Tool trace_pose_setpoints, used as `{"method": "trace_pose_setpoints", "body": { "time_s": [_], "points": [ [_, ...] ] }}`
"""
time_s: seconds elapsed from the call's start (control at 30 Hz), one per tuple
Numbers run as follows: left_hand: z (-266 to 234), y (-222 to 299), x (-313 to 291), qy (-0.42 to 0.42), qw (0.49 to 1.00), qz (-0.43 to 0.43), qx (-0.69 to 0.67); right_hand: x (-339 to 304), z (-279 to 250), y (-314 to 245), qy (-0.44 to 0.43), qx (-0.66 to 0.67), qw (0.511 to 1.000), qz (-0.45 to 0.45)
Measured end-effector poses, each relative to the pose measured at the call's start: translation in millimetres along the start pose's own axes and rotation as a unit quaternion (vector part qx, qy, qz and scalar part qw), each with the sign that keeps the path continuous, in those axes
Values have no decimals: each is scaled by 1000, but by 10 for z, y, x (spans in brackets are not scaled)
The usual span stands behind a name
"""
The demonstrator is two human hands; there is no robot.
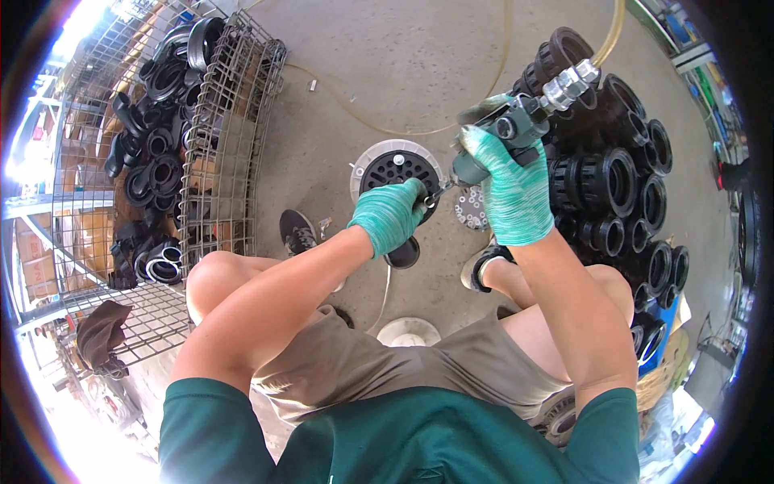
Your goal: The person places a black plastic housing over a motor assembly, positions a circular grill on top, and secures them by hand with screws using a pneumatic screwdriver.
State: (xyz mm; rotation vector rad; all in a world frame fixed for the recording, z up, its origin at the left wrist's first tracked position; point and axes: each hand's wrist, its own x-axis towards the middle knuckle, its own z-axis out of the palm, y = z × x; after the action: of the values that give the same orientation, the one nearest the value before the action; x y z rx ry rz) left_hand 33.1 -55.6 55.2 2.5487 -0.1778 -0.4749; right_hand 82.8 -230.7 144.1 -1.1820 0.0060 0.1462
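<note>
In the green-gloved grip of my right hand (pixel 514 181) is a grey-green air drill (pixel 524 121), tilted with its nose down toward the left. A metal coupling (pixel 569 85) joins it to a yellowish hose. My left hand (pixel 389 214), also gloved, is closed close to the drill's tip; a small metal piece shows by its fingers, and what it grips is mostly hidden. Beneath that hand lies a black perforated disc (pixel 391 171) inside a pale round rim (pixel 408 146). Beside the drill's nose is a round grey plate (pixel 470 208) with small circles on it.
On the left stands a wire mesh cage (pixel 234 129) filled with black plastic fittings (pixel 157 141). Stacked black pipe couplings (pixel 601 181) rise close to my right forearm. The hose (pixel 387 131) loops over the concrete floor. A dark round object (pixel 403 255) sits below my left hand.
</note>
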Motion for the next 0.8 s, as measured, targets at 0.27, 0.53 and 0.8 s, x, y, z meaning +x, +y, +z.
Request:
{"method": "trace_pose_setpoints", "body": {
  "time_s": [0.27, 0.53, 0.8],
  "points": [
    [25, -16, 43, -30, 999, 10, 8, -84, -27, 50, -42, -22, 998, -34],
    [390, -431, 165, 37, 992, 117, -30, -193, 119, 238, -170, -85, 982, 0],
    [353, -443, 112, 6, 991, 127, -43, -185, 108, 312, -264, -121, 956, -30]
  ]
}}
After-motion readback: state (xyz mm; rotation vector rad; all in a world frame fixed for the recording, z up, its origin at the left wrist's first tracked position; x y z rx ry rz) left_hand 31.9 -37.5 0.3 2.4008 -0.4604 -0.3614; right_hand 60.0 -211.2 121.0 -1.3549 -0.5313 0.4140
